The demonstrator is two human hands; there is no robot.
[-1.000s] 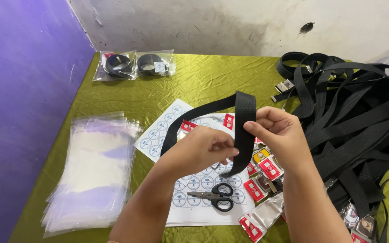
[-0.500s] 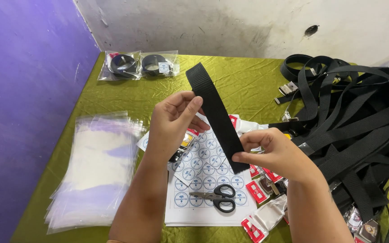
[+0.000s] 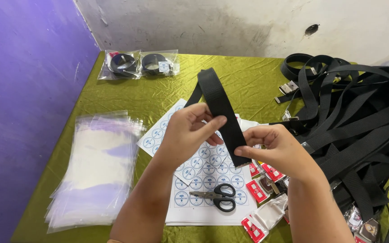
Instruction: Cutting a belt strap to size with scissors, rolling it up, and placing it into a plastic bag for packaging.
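Since half a second before, the black strap had stood steeper, its folded top further from the person. The left hand pinched its middle between thumb and fingers; the right hand gripped its lower end. The strap hung above the sticker sheet, with scissors below.

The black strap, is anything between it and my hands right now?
Nothing visible. The left hand and right hand both grip the black strap directly, above the sticker sheets.
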